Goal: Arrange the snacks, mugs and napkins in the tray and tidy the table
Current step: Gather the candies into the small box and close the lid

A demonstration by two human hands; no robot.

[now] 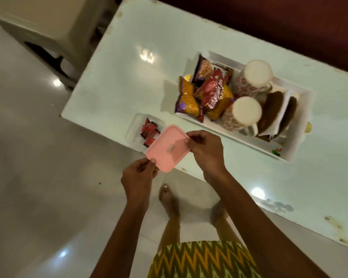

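Note:
Both hands hold a pink lid (167, 148) just above the table's near edge. My left hand (140, 177) pinches its near corner and my right hand (206, 150) pinches its far side. Under the lid's left end sits a small clear box (135, 125) with red wrapped sweets (150, 132) inside, partly covered by the lid. The white tray (297, 145) lies further right on the table. It holds several snack packets (206, 93), two upturned patterned mugs (247, 111) (257, 74) and brown-printed napkins (277, 111).
The pale glossy table (129, 77) runs diagonally, with chipped edges. A cream plastic stool (48, 27) stands on the tiled floor at upper left. A dark red surface lies beyond the table's far edge. My bare feet are below the table edge.

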